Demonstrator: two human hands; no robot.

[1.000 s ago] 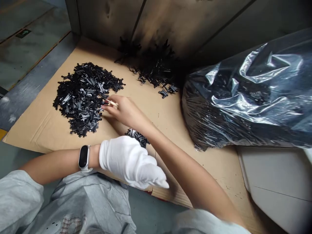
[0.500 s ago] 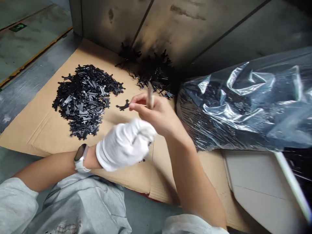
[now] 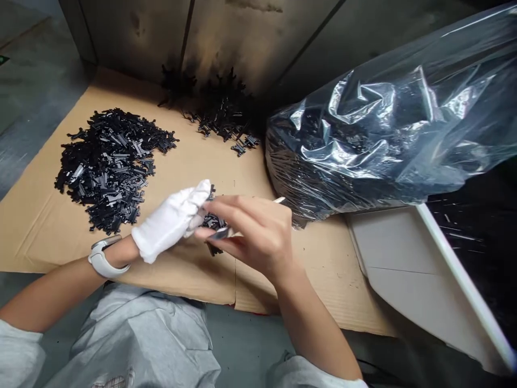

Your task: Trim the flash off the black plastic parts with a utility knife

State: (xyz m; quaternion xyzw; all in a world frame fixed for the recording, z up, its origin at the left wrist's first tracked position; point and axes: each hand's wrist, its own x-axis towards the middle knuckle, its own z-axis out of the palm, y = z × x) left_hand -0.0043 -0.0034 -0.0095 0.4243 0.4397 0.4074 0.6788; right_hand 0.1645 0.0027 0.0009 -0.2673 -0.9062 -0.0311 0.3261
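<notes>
- From the head camera, I saw my left hand [image 3: 169,221] in a white cotton glove, its fingers pressed together and pointing up and to the right, over the middle of the cardboard sheet [image 3: 183,172].
- A small clump of black plastic parts [image 3: 213,222] sat in the air at the glove's fingertips, between my two hands; the fingers hid part of it, but it looked held there.
- My bare right hand [image 3: 254,237] was curled just beside the clump, with a thin pale stick [image 3: 278,200] pinched in its fingers and a dark tip [image 3: 218,233] showing near the clump.
- A white wristband watch [image 3: 103,258] sat on my left wrist, above my grey clothing [image 3: 137,345].
- A large heap of black plastic parts [image 3: 109,167] lay on the left of the sheet, near my gloved hand.
- A second heap [image 3: 218,108] lay along the far edge of the sheet, against a scorched metal wall [image 3: 133,32].
- A clear plastic bag [image 3: 363,129] stuffed with black parts lay on the right of the sheet, touching its far right area.
- A pale bin panel [image 3: 396,253] stood beyond the sheet's right edge.
</notes>
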